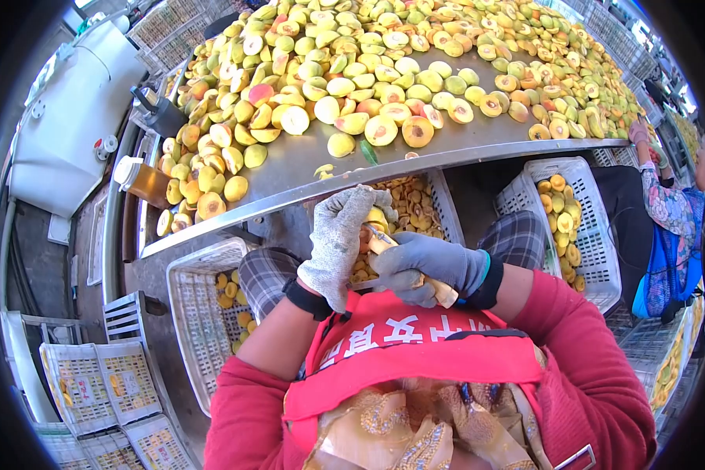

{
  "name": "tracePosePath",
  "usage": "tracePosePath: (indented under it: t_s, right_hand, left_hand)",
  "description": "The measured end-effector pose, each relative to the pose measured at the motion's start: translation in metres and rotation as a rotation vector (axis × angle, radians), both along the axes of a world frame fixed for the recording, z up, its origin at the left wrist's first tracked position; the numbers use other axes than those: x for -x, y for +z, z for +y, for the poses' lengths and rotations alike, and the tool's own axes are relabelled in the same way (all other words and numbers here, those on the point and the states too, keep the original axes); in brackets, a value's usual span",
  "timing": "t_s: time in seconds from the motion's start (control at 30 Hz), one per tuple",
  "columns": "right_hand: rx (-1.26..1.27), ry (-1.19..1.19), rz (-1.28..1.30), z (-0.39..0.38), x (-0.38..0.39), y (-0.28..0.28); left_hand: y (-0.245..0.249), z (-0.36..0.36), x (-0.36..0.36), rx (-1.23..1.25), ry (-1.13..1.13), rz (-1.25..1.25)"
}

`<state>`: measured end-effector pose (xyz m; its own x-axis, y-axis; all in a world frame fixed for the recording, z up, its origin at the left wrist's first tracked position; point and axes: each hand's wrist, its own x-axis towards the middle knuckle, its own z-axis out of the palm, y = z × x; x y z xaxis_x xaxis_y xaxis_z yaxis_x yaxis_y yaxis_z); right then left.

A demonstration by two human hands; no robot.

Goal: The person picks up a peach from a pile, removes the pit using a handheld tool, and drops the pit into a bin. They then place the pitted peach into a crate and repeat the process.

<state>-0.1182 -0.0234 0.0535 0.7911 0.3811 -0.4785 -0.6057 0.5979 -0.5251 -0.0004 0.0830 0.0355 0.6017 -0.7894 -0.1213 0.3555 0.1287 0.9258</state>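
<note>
My left hand (335, 239), in a pale knitted glove, is closed around a peach half (377, 218) just past the table's front edge. In a grey glove, my right hand (431, 266) grips a wooden-handled tool (445, 293). The tool's upper end meets the peach half at my left fingers; its working tip is hidden there. Below both hands, between my knees, stands a crate (444, 205) with small brownish peach pieces. A red apron (415, 345) covers my front.
A metal table (478, 70) carries a wide heap of halved peaches (352, 78). White crates with peach halves stand at my left (192, 313) and right (595, 227). A jar (145, 180) sits by the table's left corner. A co-worker's hand (639, 131) reaches in at far right.
</note>
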Motion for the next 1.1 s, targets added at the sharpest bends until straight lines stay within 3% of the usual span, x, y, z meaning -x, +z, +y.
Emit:
tracePosePath:
  t_s: [0.2,0.33,0.43,0.6,0.67,0.7,0.77,0.8,0.83,0.9,1.0,1.1]
  right_hand:
    - [-0.381,-0.115,-0.104,0.001,-0.004,-0.006]
    - [-0.374,-0.148,-0.196,0.003,0.0,-0.001]
    - [-0.444,-0.174,-0.306,-0.001,0.004,-0.01]
    - [-0.427,-0.368,-0.191,-0.013,0.002,-0.02]
    - [-0.324,-0.356,-0.176,-0.023,0.002,-0.028]
    - [-0.269,-0.364,-0.18,-0.027,0.003,-0.035]
    - [-0.196,-0.426,-0.09,-0.028,0.001,-0.039]
    - [-0.178,-0.477,0.004,-0.027,0.001,-0.031]
    - [-0.157,-0.525,0.1,-0.026,0.0,-0.028]
    - [-0.159,-0.338,0.045,-0.033,0.003,-0.048]
    - [-0.116,-0.22,0.067,-0.033,-0.005,-0.054]
    - [0.045,-0.201,0.103,-0.024,-0.009,-0.041]
  left_hand:
    - [0.021,-0.013,0.01,0.066,0.143,0.201]
    - [0.019,-0.017,0.009,0.098,0.131,0.394]
    - [0.012,-0.022,0.001,0.162,0.293,0.55]
    - [0.008,0.018,-0.035,0.203,0.256,0.437]
    - [0.005,0.057,-0.063,0.195,0.317,0.34]
    - [-0.006,0.089,-0.081,-0.042,0.45,-0.209]
    - [-0.001,0.146,-0.106,-0.419,0.503,-0.652]
    - [0.015,0.162,-0.113,-0.549,0.453,-0.539]
    - [0.021,0.17,-0.122,-0.779,0.446,-0.72]
    - [0.026,0.18,-0.137,-1.242,0.414,-1.061]
    - [0.016,0.151,-0.167,-0.839,0.498,-1.076]
    - [-0.006,0.098,-0.205,-1.098,0.317,-1.181]
